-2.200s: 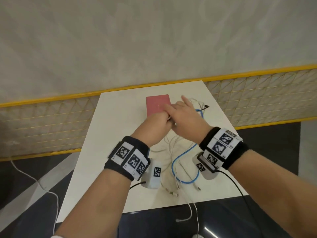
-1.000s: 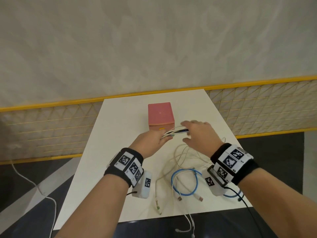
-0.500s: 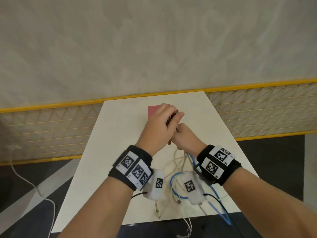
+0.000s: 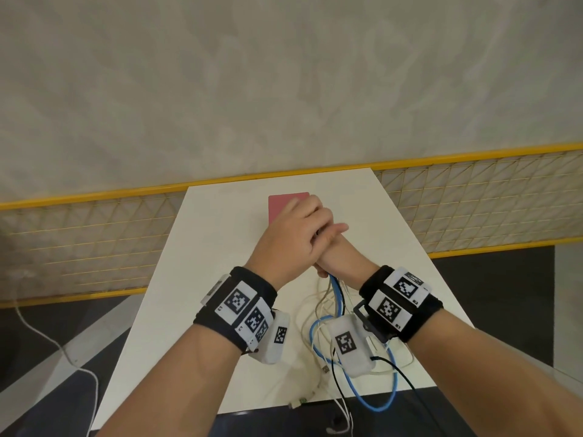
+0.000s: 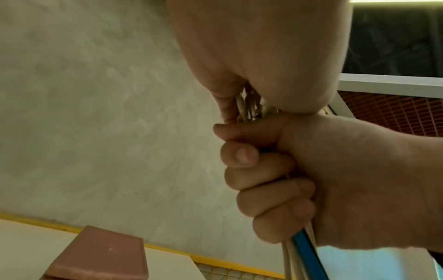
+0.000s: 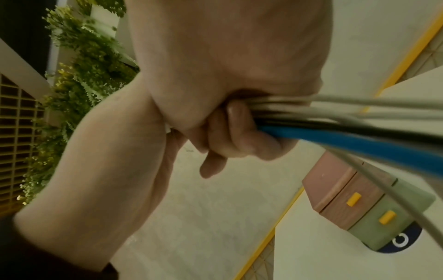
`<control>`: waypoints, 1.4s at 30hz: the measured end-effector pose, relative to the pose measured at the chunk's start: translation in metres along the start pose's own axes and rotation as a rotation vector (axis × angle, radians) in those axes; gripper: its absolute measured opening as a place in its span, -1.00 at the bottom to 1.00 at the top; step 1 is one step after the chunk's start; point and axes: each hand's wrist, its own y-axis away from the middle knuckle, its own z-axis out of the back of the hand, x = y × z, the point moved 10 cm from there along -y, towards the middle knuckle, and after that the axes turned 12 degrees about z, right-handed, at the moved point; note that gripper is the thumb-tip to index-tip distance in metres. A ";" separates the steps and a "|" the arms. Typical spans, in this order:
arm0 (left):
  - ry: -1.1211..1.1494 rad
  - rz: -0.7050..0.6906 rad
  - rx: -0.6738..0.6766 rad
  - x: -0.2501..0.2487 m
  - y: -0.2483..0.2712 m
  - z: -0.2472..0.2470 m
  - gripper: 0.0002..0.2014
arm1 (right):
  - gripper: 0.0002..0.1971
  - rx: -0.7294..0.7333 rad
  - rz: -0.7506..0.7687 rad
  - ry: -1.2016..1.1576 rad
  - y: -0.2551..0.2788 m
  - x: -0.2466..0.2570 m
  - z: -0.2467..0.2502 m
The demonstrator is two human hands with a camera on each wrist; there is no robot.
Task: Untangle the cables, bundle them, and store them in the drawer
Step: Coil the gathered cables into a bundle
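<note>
Several cables, white ones and a blue one (image 4: 337, 296), are gathered into one bundle held above the white table (image 4: 220, 247). My left hand (image 4: 295, 239) grips the bundle's upper end (image 5: 242, 108). Directly under it, my right hand (image 4: 339, 257) is a fist round the strands (image 6: 359, 144). In the left wrist view the right hand's fingers (image 5: 263, 189) are curled tightly, and the blue cable (image 5: 307, 252) leaves the fist below. Loose loops (image 4: 318, 329) trail on the table, and some hang over its front edge. The pink drawer box (image 4: 282, 205) stands behind the hands, drawers closed (image 6: 354, 199).
The table's far end meets a yellow rail (image 4: 94, 197) and a mesh fence below a pale wall. A white cord (image 4: 47, 339) runs over the dark floor at the left. Black sensor wires (image 4: 407, 380) hang from my right wrist camera near the front edge.
Both hands came together and rose with the cables. The left hand now sits on top of the right fist, and the blue loop has slid towards the front edge.
</note>
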 end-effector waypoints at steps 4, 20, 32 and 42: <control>0.322 0.255 -0.144 0.036 -0.003 0.025 -0.67 | -0.80 0.167 0.130 -0.173 0.011 0.020 -0.012; -0.012 0.198 0.535 0.029 0.033 -0.044 -0.12 | -0.83 0.356 0.135 0.043 0.015 0.010 -0.005; -0.050 0.414 0.222 0.089 0.026 -0.002 -0.61 | -0.68 0.240 0.114 -0.104 0.020 -0.024 0.042; 0.844 0.940 -0.112 0.094 0.038 -0.033 -0.63 | -0.68 -0.023 0.248 0.107 0.017 -0.002 0.005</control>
